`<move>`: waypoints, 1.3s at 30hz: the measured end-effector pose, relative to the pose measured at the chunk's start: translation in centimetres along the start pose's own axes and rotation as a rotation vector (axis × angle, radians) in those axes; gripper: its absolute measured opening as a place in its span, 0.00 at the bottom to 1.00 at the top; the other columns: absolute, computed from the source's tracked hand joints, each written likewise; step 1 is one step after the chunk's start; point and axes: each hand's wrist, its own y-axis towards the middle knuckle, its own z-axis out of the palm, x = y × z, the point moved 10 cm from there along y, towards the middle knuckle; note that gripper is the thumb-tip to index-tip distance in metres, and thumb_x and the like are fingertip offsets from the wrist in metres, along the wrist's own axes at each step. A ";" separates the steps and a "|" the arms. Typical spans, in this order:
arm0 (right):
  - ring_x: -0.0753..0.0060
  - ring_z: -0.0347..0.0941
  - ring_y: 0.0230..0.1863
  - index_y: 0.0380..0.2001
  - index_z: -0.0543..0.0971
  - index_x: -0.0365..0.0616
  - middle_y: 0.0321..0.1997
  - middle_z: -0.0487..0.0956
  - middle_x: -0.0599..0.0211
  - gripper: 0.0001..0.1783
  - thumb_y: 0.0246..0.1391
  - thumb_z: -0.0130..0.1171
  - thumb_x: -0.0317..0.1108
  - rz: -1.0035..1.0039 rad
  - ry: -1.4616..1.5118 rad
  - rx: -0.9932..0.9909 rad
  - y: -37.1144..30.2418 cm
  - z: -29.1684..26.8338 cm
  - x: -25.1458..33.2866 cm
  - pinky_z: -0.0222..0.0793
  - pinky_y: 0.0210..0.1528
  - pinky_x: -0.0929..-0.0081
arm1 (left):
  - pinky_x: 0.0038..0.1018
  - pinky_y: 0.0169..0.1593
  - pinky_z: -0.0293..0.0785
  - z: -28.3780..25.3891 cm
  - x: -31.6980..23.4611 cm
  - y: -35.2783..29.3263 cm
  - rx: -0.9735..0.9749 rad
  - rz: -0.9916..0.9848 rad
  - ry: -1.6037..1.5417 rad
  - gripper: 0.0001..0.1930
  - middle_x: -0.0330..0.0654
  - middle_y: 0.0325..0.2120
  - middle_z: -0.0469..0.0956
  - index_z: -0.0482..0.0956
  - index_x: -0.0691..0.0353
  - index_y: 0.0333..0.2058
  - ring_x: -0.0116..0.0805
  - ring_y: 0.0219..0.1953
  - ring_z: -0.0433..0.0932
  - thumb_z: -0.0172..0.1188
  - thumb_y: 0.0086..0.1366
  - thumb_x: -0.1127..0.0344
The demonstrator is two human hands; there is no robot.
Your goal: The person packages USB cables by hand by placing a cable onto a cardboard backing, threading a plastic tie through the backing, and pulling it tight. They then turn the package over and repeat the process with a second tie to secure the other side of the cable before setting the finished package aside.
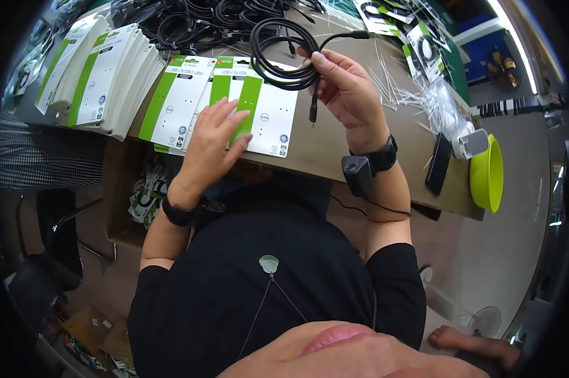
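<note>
Because the loops presumably need keeping together, the right hand (pixel 347 79) pinches a coiled black cable (pixel 287 84) above the desk (pixel 341 148); left hand (pixel 210 143), grip spread, apparently steadies green-and-white cards (pixel 273 116).

- The left hand (pixel 214 145) hides part of the cards (pixel 275 120) under it.
- Fine print on those cards is too small to read.
- Fingers of the right hand (pixel 350 85) cover a stretch of the coiled cable (pixel 290 82).
- The top edge cuts off the heap of black cables (pixel 187 28).
- The chair (pixel 56 211) partly blurs into darkness.
</note>
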 end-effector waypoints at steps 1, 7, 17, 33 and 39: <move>0.90 0.70 0.23 0.50 0.74 0.33 0.32 0.79 0.74 0.18 0.60 0.55 0.33 0.012 0.033 0.006 -0.4 0.0 -0.6 0.69 0.26 0.90 | 0.44 0.62 0.58 -0.2 -0.3 0.0 0.014 0.005 0.001 0.18 0.49 0.53 0.70 0.75 0.61 0.47 0.50 0.58 0.65 0.60 0.59 0.62; 0.89 0.71 0.24 0.50 0.73 0.31 0.33 0.80 0.72 0.18 0.61 0.54 0.33 0.017 0.154 -0.003 -2.2 -0.4 -1.9 0.70 0.27 0.89 | 0.37 0.60 0.62 -1.9 -1.1 0.5 0.029 -0.054 -0.148 0.17 0.51 0.53 0.71 0.75 0.64 0.49 0.49 0.59 0.66 0.59 0.61 0.67; 0.80 0.74 0.29 0.46 0.74 0.38 0.37 0.78 0.67 0.13 0.60 0.54 0.31 -0.145 0.251 -0.109 -4.2 1.1 -1.8 0.73 0.35 0.81 | 0.36 0.57 0.66 -0.8 -1.5 0.4 0.174 -0.125 -0.328 0.20 0.51 0.51 0.73 0.74 0.64 0.50 0.47 0.56 0.69 0.60 0.61 0.64; 0.76 0.70 0.35 0.51 0.71 0.36 0.36 0.76 0.67 0.24 0.67 0.41 0.46 -0.182 0.224 -0.075 -4.1 5.1 -5.0 0.67 0.41 0.77 | 0.25 0.46 0.67 0.8 -1.3 2.8 0.027 -0.059 -1.810 0.27 0.37 0.20 0.70 0.70 0.61 0.27 0.33 0.36 0.71 0.36 0.72 0.44; 0.79 0.62 0.28 0.54 0.69 0.32 0.25 0.67 0.73 0.27 0.68 0.38 0.47 -0.104 0.427 0.091 -4.1 5.9 -5.9 0.63 0.36 0.78 | 0.22 0.40 0.66 2.8 -2.2 1.8 0.365 -0.347 -2.075 0.29 0.31 0.11 0.60 0.65 0.58 0.21 0.29 0.26 0.66 0.33 0.71 0.40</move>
